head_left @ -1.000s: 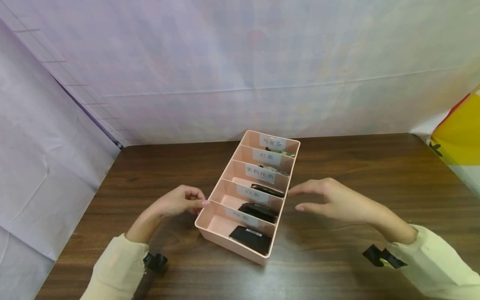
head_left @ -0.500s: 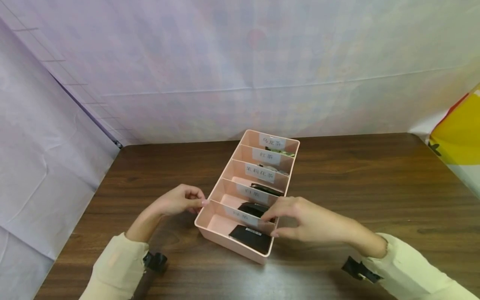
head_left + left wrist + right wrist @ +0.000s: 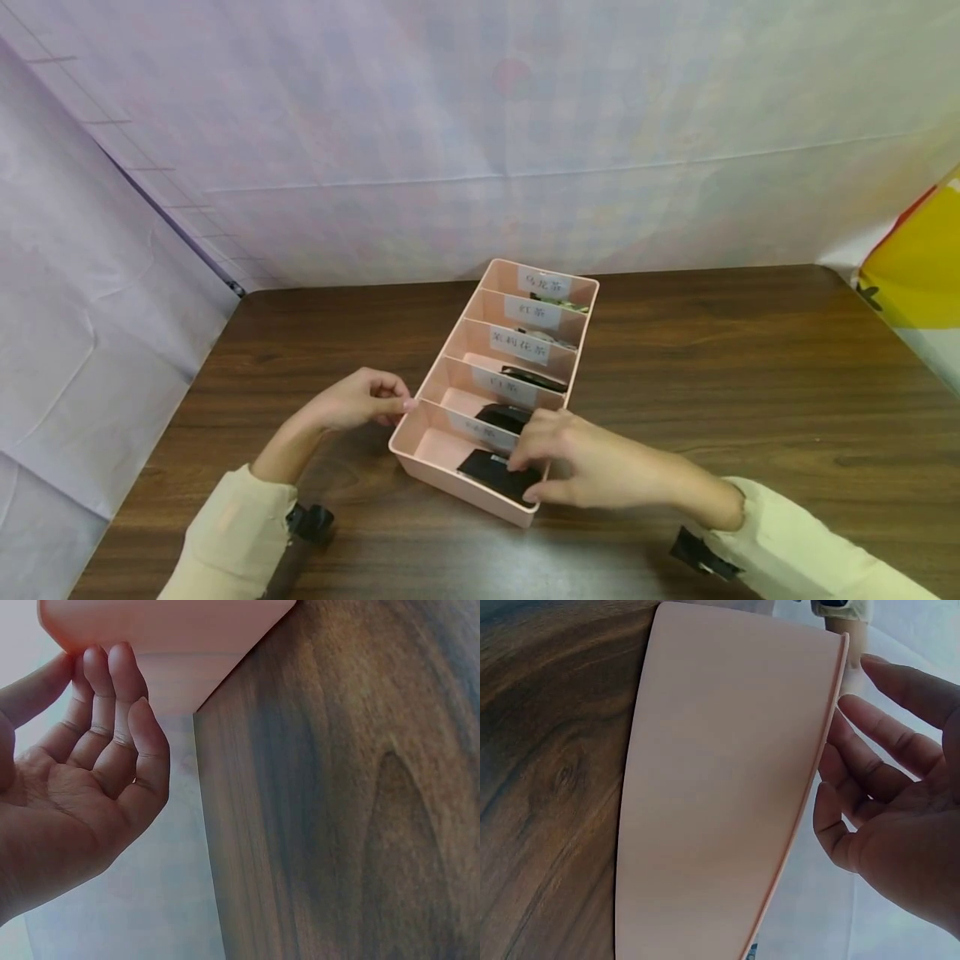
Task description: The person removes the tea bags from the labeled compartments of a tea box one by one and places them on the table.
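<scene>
A box point(image 3: 465, 490) stood on the table point(image 3: 712, 358).
Head: the left hand point(image 3: 360, 402) pinched its left rim; the right hand point(image 3: 585, 464), half spread, was over the packet point(image 3: 491, 475) in the nearest compartment. Left wrist: thumb and fingertips point(image 3: 124, 658) met at the box's edge. Right wrist: fingers point(image 3: 889, 731) were loosely bent beside its wall.

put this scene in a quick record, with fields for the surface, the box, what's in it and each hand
surface: brown wooden table
box: pink box, five compartments in a row
nearest compartment: black packet, partly hidden
farthest compartment: greenish item, mostly hidden
left hand: at the box's left rim
right hand: at the nearest compartment, contact with packet unclear
</scene>
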`<action>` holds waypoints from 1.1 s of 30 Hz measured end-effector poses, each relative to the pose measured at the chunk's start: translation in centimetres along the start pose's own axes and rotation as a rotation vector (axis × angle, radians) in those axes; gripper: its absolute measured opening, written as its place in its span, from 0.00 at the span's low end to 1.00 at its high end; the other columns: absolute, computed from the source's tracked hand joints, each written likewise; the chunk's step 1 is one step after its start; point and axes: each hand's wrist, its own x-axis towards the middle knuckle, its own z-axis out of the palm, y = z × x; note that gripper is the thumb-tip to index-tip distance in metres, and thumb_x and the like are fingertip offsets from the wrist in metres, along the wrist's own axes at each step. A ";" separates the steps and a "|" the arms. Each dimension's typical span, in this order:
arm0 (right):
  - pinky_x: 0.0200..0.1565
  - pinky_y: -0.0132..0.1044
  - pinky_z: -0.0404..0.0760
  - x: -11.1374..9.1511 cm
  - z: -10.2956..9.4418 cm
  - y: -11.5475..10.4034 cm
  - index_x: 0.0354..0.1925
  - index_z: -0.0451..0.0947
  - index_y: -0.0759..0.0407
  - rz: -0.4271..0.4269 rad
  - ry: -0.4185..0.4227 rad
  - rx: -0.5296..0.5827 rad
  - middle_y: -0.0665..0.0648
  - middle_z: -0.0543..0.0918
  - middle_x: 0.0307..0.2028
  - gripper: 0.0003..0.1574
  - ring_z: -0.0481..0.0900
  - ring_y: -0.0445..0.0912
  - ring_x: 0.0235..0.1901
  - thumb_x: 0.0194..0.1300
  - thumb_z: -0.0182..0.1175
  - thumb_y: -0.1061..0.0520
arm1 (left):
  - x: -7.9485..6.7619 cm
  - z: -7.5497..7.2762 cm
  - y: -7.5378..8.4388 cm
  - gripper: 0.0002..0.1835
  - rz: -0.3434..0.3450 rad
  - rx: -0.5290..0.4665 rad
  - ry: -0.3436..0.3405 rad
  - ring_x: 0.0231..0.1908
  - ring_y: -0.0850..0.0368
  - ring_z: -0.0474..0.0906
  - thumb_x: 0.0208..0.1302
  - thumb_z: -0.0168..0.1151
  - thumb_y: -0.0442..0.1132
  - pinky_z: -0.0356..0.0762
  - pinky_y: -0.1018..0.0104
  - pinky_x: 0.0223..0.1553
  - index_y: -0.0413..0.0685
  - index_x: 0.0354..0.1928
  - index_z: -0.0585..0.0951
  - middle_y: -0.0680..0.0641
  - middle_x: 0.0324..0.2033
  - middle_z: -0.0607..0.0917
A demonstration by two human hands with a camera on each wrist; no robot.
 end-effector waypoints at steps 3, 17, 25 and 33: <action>0.42 0.34 0.70 0.0 0.1 -0.1 0.37 0.79 0.57 0.021 -0.014 -0.006 0.45 0.78 0.35 0.13 0.70 0.38 0.38 0.50 0.66 0.56 | 0.0 0.0 0.1 0.09 -0.003 -0.006 -0.001 0.26 0.58 0.74 0.62 0.57 0.32 0.76 0.55 0.34 0.29 0.31 0.75 0.52 0.21 0.77; 0.43 0.37 0.68 0.3 0.8 -0.2 0.34 0.78 0.55 0.075 -0.023 -0.079 0.44 0.77 0.33 0.11 0.69 0.39 0.38 0.49 0.67 0.57 | 0.0 -0.1 0.1 0.09 -0.002 0.016 0.001 0.25 0.57 0.74 0.62 0.57 0.32 0.76 0.56 0.33 0.30 0.31 0.76 0.50 0.21 0.77; 0.41 0.36 0.69 0.4 0.7 -0.1 0.32 0.78 0.56 0.096 0.021 -0.066 0.45 0.77 0.31 0.09 0.70 0.38 0.36 0.47 0.65 0.62 | 0.0 -0.1 0.2 0.09 0.002 0.013 0.000 0.25 0.58 0.74 0.61 0.57 0.32 0.75 0.60 0.32 0.29 0.31 0.75 0.51 0.21 0.77; 0.35 0.30 0.74 0.5 0.8 0.4 0.28 0.78 0.60 0.060 0.166 -0.069 0.49 0.78 0.27 0.11 0.73 0.39 0.30 0.41 0.59 0.69 | 0.1 0.0 0.1 0.09 0.010 0.015 -0.005 0.25 0.58 0.73 0.61 0.57 0.32 0.75 0.61 0.32 0.29 0.31 0.76 0.51 0.21 0.77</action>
